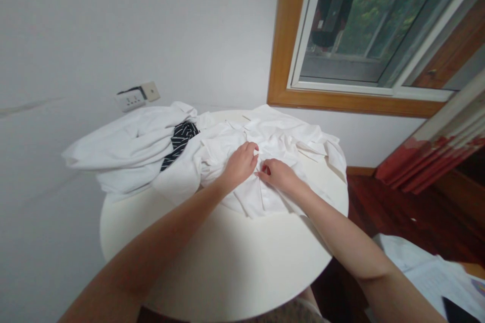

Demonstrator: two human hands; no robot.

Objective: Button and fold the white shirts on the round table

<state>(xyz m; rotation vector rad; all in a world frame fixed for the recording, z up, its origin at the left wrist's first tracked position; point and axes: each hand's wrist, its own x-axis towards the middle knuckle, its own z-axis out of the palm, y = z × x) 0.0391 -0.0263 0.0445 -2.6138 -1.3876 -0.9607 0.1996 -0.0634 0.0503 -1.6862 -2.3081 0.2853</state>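
A crumpled white shirt [246,202] lies spread across the round white table [242,262], with one part draping over the right edge. Both hands work close together at its middle. My left hand [241,164] has its fingers curled and pinched on the fabric. Just to the right, my right hand [279,175] is closed too, thumb and forefinger together at the shirt's front. The small part between the fingertips is too fine to make out.
At the table's left lies a heap of white cloth [129,141] with a black, white-striped cloth [181,141] beside it. A wall socket [132,100] sits behind. To the right are a wood-framed window [280,60], a red-patterned curtain [413,161] and papers [428,272].
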